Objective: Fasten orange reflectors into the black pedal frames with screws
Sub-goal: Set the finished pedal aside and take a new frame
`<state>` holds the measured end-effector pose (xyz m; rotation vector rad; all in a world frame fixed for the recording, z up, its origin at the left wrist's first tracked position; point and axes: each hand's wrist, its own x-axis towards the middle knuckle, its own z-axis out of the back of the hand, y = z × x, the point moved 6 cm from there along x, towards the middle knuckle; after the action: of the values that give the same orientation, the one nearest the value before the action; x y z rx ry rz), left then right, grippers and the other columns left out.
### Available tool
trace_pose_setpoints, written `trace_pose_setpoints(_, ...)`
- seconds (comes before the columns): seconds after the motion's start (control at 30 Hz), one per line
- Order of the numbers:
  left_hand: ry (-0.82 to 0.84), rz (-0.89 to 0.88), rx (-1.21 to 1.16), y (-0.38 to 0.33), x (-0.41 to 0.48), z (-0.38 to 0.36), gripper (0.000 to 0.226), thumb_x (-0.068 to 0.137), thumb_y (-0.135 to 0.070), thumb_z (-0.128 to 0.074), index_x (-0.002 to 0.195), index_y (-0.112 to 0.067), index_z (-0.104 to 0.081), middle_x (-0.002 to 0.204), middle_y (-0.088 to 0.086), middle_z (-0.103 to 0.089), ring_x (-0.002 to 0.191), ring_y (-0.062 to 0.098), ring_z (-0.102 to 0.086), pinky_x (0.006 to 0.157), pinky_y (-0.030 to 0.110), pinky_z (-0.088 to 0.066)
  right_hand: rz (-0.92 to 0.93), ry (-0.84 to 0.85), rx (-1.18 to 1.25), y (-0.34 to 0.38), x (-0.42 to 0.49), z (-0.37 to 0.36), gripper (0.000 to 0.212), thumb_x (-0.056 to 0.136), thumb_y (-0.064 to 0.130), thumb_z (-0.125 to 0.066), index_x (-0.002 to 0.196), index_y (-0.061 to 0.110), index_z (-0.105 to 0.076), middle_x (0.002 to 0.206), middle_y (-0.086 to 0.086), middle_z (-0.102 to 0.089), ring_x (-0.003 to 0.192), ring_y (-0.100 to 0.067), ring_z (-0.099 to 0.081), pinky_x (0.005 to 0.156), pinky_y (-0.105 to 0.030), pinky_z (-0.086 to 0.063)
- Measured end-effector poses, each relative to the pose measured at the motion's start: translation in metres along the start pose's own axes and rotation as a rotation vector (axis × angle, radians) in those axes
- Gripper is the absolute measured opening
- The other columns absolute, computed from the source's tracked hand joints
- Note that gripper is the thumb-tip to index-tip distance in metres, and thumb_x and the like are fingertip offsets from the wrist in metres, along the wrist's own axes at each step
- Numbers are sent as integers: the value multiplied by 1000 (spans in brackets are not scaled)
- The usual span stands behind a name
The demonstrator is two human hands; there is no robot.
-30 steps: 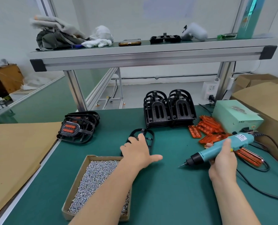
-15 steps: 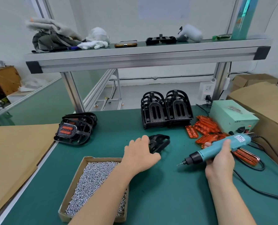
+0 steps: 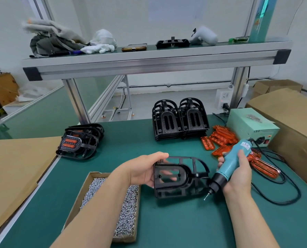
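Observation:
My left hand point(image 3: 143, 169) grips a black pedal frame point(image 3: 180, 178) by its left edge, held up above the green mat; its two slots are empty and my fingers show through them. My right hand point(image 3: 237, 173) holds a teal electric screwdriver point(image 3: 231, 163), bit pointing down-left just right of the frame. Loose orange reflectors point(image 3: 220, 138) lie in a heap at the right. Two stacks of bare black frames point(image 3: 179, 120) stand behind. A cardboard box of screws point(image 3: 124, 210) sits under my left forearm.
Frames with orange reflectors fitted point(image 3: 79, 142) are piled at the left. A pale green power unit point(image 3: 251, 124) stands at the right, its black cable point(image 3: 281, 197) looping over the mat. Cardboard sheets flank both sides. An aluminium shelf point(image 3: 149, 59) spans overhead.
My left hand has lifted the black frame off the mat and turned it up toward me. My right hand brought the screwdriver in closer and tilted its bit downward.

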<state>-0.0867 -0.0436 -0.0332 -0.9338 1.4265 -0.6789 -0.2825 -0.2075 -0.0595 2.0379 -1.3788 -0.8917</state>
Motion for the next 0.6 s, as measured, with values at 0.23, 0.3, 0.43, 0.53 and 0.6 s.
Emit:
trace_pose_setpoints(0.23, -230, -61, 372, -1, 17, 6, 15, 101, -16, -51, 110, -11, -63, 109, 9, -69, 99, 24, -66, 93, 38, -54, -54, 72, 7, -5, 0, -3, 35, 101, 44, -53, 94, 11, -61, 71, 2, -67, 58, -9, -59, 49, -17, -49)
trace_pose_setpoints(0.3, -332, -104, 649, -5, 20, 6, 21, 99, -16, -55, 115, -21, -67, 119, 3, -67, 111, 20, -62, 97, 32, -48, -64, 75, 11, -6, 1, -3, 35, 101, 44, -54, 94, 10, -61, 73, 1, -67, 59, -10, -60, 50, -18, -50)
trace_pose_setpoints(0.43, -382, -148, 798, 2, 20, 0, 27, 98, -16, -56, 117, -29, -69, 118, -1, -68, 108, 15, -61, 100, 31, -46, -94, 83, 31, -5, 1, -1, 36, 100, 45, -53, 96, 10, -60, 77, -1, -65, 59, -10, -58, 49, -18, -48)
trace_pose_setpoints(0.53, -376, -201, 900, 6, 16, -5, 29, 99, -16, -54, 117, -32, -70, 106, -5, -63, 98, 14, -59, 90, 26, -45, -132, 89, 8, -5, 0, 0, 38, 98, 49, -53, 93, 13, -60, 72, -2, -60, 54, -9, -53, 47, -18, -45)
trace_pose_setpoints(0.6, -368, -220, 937, 6, 14, -7, 29, 100, -16, -53, 116, -33, -70, 98, -11, -56, 92, 9, -55, 84, 21, -40, -140, 93, -2, -4, -2, 0, 36, 98, 49, -54, 91, 14, -60, 69, -2, -60, 52, -9, -52, 46, -18, -44)
